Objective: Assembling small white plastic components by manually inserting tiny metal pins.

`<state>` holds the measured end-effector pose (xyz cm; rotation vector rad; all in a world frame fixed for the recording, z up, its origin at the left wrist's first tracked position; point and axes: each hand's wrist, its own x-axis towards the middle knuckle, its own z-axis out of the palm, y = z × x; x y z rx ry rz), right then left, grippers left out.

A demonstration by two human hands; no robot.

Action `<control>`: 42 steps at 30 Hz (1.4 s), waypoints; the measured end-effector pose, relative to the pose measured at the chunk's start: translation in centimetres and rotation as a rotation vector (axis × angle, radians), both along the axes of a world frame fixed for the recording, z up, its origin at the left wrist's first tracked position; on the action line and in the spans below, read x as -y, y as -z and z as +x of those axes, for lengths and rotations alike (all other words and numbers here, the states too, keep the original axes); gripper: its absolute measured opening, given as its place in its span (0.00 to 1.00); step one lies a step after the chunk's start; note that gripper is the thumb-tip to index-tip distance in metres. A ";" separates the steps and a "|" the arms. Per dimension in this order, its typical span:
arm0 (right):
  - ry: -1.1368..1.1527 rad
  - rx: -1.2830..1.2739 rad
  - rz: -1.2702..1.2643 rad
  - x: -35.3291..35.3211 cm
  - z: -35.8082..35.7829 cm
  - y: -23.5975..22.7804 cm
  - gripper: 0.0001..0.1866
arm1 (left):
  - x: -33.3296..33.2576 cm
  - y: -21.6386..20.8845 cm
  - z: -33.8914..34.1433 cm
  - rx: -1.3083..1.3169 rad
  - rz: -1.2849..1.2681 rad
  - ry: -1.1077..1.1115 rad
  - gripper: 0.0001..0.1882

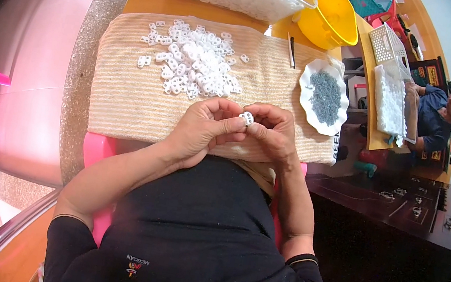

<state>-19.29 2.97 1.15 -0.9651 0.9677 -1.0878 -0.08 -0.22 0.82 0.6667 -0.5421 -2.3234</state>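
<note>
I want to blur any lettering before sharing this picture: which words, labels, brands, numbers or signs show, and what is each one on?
Wording is located here, not copied out.
Black shirt: small upside-down lettering beside a coloured emblem, readable.
Striped towel: large dark letters, sideways at its right edge, readable in part.
Dark panel at upper right: red-and-yellow marks, too small to read.

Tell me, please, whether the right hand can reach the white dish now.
Probably yes: only the towel shows between the right hand and the dish, though it and the left hand hold a white piece.
</note>
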 end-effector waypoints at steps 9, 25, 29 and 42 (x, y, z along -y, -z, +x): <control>-0.041 0.045 -0.072 0.1 0.4 0.0 0.14 | 0.1 0.3 0.2 -0.046 0.000 0.051 0.07; -0.064 0.006 -0.158 -0.3 1.2 -0.9 0.14 | -0.2 1.2 0.1 -0.060 -0.074 0.045 0.06; -0.037 0.012 -0.048 -0.5 1.3 -1.7 0.14 | 0.0 0.7 0.1 -0.048 -0.056 0.046 0.05; 0.745 -0.883 -0.532 9.2 -7.2 -10.2 0.10 | 0.2 0.0 0.4 -0.014 -0.002 0.087 0.09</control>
